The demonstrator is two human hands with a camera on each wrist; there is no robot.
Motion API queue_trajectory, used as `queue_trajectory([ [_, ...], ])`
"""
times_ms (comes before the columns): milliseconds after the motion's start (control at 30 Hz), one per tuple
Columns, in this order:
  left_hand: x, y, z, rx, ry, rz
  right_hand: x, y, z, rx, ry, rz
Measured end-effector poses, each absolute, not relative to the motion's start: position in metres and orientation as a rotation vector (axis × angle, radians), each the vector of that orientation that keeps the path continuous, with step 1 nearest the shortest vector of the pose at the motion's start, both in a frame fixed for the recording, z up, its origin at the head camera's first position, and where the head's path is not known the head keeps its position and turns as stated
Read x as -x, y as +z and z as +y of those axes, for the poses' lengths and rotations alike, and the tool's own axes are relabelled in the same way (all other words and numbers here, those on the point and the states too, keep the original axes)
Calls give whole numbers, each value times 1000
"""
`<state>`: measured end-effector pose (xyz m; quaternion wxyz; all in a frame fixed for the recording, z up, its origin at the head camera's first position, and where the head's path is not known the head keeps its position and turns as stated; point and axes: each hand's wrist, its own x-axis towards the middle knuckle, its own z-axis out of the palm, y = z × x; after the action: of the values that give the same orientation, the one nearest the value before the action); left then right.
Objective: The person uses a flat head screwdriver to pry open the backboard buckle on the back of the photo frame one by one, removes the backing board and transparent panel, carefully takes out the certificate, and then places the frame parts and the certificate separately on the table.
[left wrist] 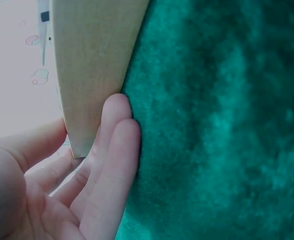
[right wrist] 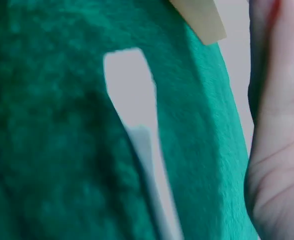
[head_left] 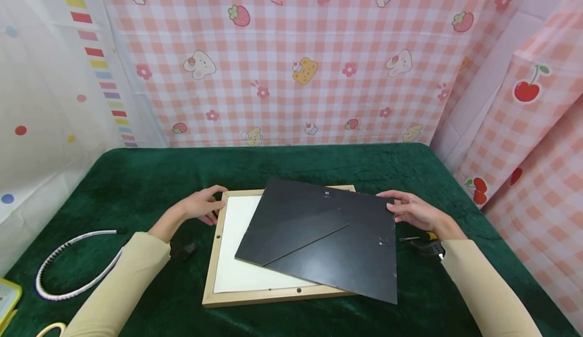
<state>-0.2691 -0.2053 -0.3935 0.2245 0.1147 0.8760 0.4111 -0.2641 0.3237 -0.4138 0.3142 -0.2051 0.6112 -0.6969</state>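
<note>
A light wooden picture frame lies on the green cloth, a white sheet showing inside it. My left hand grips the frame's upper left corner; in the left wrist view, thumb and fingers sit on opposite sides of the wooden bar. Slanted across the frame's right part is a black backing board with a diagonal slit in it. My right hand pinches its upper right edge, the thumb on top. The board hides much of the sheet and the frame's right side.
Under my right wrist lies a yellow-handled screwdriver, its flat tip large in the right wrist view. To the left are a white ridged curved band, a yellow scissor-like loop and a yellow-rimmed object. Printed curtains hang behind the table.
</note>
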Motion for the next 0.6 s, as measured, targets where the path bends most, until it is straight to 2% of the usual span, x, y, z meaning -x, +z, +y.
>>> queue_trajectory([
  [300,268,-394,-205,-316,1111,2433,243,-408,354,501,-2134,1612],
  [600,268,-392,-203,-373,1018,2498,225,-408,391,506,-2536,1299],
])
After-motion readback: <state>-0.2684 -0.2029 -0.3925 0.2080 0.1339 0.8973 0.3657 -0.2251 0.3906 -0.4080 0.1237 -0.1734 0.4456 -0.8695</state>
